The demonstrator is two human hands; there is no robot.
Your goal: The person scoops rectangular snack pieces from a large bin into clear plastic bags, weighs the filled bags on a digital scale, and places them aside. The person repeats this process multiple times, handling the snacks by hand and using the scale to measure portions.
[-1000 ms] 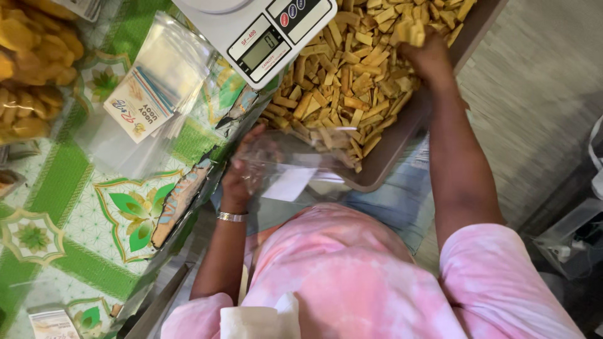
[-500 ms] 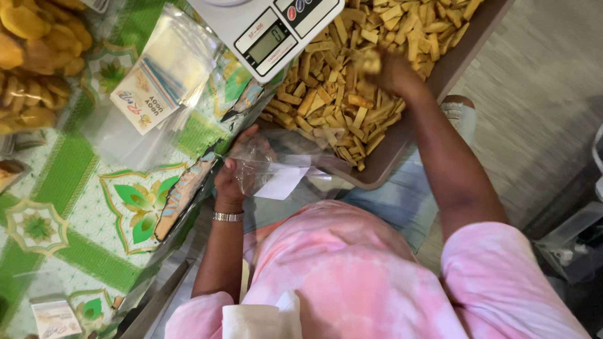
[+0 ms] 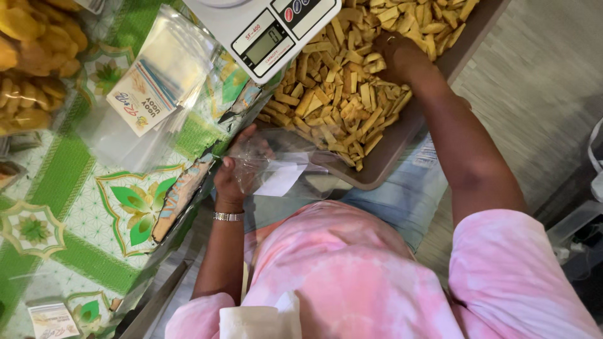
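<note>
Since the earlier frame, the right hand has been lowered from above the tray into the yellow snack sticks, fingers closed around a handful. A clear plastic bag is gripped by the left hand just beside the tray's near rim, below the digital scale.
</note>
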